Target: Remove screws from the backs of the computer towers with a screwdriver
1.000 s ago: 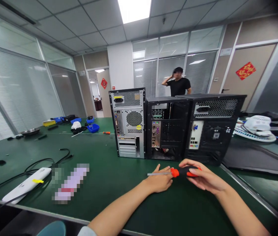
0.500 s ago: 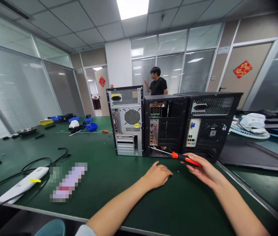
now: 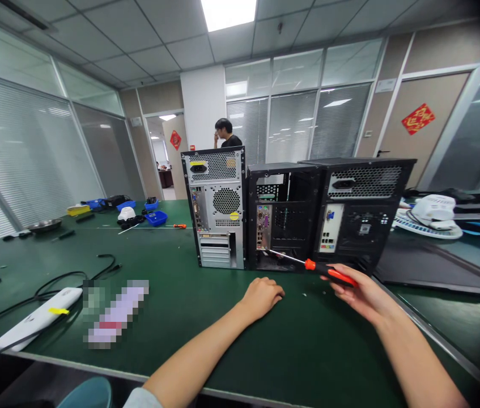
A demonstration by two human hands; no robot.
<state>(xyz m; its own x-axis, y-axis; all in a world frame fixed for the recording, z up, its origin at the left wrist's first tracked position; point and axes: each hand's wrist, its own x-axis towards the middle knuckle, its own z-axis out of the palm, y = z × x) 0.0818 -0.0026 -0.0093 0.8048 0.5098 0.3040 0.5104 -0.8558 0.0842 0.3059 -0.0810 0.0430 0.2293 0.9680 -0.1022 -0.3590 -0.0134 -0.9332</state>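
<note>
Gripping the orange-and-black handle of a screwdriver [image 3: 322, 272], the right hand [image 3: 361, 292] is closed around the tool just above the surface [image 3: 180, 323]. The thin shaft slants up and left, and its tip sits at the lower back of the middle case [image 3: 294, 187], just below the port panel. The left hand [image 3: 263, 294] rests on the surface with fingers loosely curled, holding nothing and apart from the cases.

The grip looks to be far back on the handle with a long shaft ahead of it, so the tip could skid off its mark and scrape the ports. No hand braces the case, so a firm push could shove it back or rock it against the silver case [image 3: 216, 207] touching its left side.

The middle case has its back partly open, with reddish wiring low inside. A black case [image 3: 362, 209] stands against its right side. Far across the surface, a blue tray [image 3: 157, 219] and a metal bowl [image 3: 44, 225] stand, their contents too small to tell.
</note>
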